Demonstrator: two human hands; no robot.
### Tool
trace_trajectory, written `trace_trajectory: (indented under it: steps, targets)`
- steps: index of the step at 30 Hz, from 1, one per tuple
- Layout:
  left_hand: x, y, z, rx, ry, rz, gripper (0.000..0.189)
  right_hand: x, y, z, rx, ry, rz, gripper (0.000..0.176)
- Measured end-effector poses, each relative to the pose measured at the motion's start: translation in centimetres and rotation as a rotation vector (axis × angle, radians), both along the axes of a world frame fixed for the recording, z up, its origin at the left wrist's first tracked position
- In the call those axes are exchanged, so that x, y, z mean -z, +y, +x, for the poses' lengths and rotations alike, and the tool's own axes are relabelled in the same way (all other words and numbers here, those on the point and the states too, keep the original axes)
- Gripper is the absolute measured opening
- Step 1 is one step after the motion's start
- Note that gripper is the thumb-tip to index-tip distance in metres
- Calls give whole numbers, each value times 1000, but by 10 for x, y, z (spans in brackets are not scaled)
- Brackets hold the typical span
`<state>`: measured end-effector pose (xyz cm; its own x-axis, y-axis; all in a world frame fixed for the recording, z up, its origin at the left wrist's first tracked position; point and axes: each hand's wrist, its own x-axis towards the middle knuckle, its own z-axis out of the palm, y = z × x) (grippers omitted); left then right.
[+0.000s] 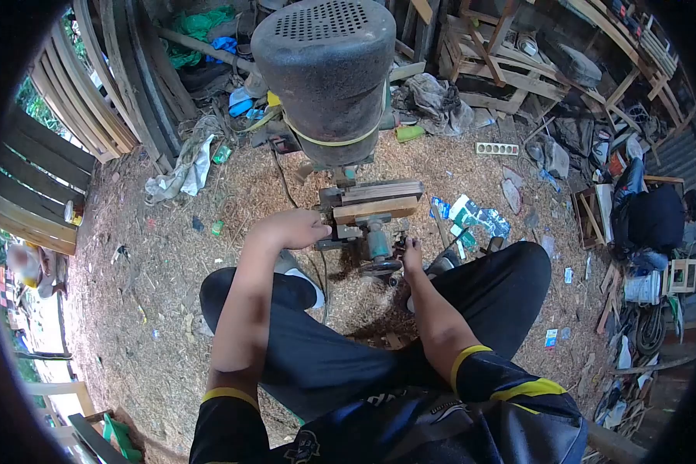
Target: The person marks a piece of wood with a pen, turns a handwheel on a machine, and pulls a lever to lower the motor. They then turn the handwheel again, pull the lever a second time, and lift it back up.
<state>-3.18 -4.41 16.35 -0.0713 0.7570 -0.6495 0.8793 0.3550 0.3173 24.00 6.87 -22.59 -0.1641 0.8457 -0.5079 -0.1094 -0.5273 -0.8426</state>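
In the middle of the head view stands a machine with a large dark motor housing (329, 85) on top, its round cover perforated. Below the motor, wooden pieces (375, 209) lie in the machine's metal holder, one light brown piece nearest to me. My left hand (295, 229) is closed at the left end of the wood, beside the metal parts; what its fingers hold is hidden. My right hand (413, 255) is closed on a small dark handle (400, 243) to the right of the green metal column (378, 241). A dark handwheel (380, 267) sits under that column.
Wood shavings cover the ground (162, 309). A power strip (496, 148) lies at the right, near blue and white wrappers (472, 216). Long boards (77, 100) lean at the left. A crouching person (657, 216) is at the far right, another person (35, 267) at the far left.
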Motion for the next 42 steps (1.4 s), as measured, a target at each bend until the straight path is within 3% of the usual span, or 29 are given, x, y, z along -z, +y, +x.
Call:
trace_trajectory:
  steps: [4, 7, 11, 17, 23, 24, 27, 29, 31, 35, 37, 39, 41, 42]
  targets:
    - [5, 0, -2, 4, -37, 60, 53, -2, 4, 4, -33, 34, -73, 27]
    - [12, -3, -2, 15, -31, 123, 54, 5, 6, 8, -77, -14, -65, 32]
    - [13, -4, -3, 8, -23, 139, 57, 33, 19, 17, -160, 120, -162, 43]
    - [20, -6, -4, 21, -23, 161, 59, -13, 11, 15, -127, 175, -261, 49]
    - [3, -1, 2, 100, 72, 205, 51, -13, 14, 15, -152, 126, -302, 46]
    - [1, -1, 3, 145, 18, 346, 46, -22, 15, 14, -120, 75, -326, 36]
    - [-11, 0, 8, 262, -97, 691, 36, -77, 36, -14, 219, -892, -143, 27]
    - [-38, 4, 24, 310, -122, 812, 31, -76, 71, -26, 574, -776, 441, 28]
    - [-55, 1, 40, 300, -78, 1111, 31, -139, 106, -45, 546, -300, 659, 26]
    - [-64, -8, 57, 219, 104, 1591, 36, -315, 138, -99, 270, 128, 885, 25]
    - [-54, -7, 52, 193, 163, 1664, 46, -378, 157, -130, 70, 171, 900, 32]
    - [-51, -5, 53, 124, 243, 1724, 50, -443, 172, -158, 10, 86, 1171, 40]
    - [-56, -4, 56, 115, 314, 1736, 53, -493, 189, -191, -52, 193, 1114, 52]
    - [-64, -2, 61, 107, 335, 1739, 53, -508, 212, -209, -29, 90, 1248, 57]
